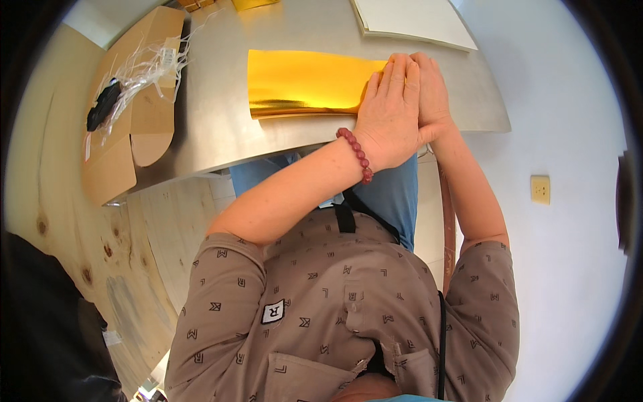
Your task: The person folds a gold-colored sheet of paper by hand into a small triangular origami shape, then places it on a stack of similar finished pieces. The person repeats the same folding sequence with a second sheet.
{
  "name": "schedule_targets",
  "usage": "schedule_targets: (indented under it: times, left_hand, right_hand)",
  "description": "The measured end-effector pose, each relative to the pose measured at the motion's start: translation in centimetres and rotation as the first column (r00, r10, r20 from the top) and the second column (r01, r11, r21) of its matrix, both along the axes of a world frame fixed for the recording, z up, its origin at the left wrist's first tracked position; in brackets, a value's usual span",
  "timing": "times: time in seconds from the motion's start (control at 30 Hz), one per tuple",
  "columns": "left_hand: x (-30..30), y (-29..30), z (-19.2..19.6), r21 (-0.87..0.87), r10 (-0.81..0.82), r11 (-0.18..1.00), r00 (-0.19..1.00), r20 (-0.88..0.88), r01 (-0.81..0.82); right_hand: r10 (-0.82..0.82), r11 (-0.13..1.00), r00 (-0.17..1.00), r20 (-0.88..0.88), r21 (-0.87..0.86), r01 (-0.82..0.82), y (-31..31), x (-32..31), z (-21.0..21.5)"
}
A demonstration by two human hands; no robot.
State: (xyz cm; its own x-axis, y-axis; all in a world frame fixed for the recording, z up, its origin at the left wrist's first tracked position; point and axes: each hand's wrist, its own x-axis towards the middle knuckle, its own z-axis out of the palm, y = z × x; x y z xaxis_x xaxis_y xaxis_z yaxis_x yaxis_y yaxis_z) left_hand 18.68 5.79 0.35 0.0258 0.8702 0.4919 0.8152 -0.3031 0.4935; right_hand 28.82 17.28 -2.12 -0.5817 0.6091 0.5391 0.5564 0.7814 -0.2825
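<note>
A shiny gold foil sheet (305,80) lies lengthwise on the metal table; its near edge looks folded or layered. My left hand (390,110), above a beaded red bracelet (355,153), lies flat on the sheet's right end with fingers stretched forward. Close against it on the right is my right hand (434,100), also extended, its inner side partly covered by the left. Both press down around that end, which they hide from view. Neither hand visibly grasps anything.
A stack of white sheets (415,23) sits at the far right of the metal table (214,100). On the left, an open cardboard box (151,114) holds clear plastic strips (144,77) and a black item (104,106). More gold material (254,3) shows at the far edge.
</note>
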Motion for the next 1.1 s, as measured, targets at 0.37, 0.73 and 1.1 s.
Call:
schedule_targets:
  times: [0.37, 0.73, 1.1]
  left_hand:
    - [0.3, -3.8, -3.0, -0.145, 0.064, 0.984, 0.966, -0.252, -0.103]
    - [-5.0, -8.4, -2.3, -0.204, -0.032, 0.978, 0.93, -0.366, -0.046]
    - [-10.8, -13.7, -1.2, -0.266, 0.003, 0.957, 0.925, -0.381, -0.113]
  right_hand:
    - [-0.086, 0.994, 0.995, 0.059, 0.071, 0.082, 0.9, -0.6, -0.9]
    - [-0.081, 0.99, 0.995, 0.056, 0.118, 0.074, 1.0, -0.5, -1.0]
    - [-0.07, 0.993, 0.995, 0.077, 0.096, 0.062, 0.5, -0.3, -0.3]
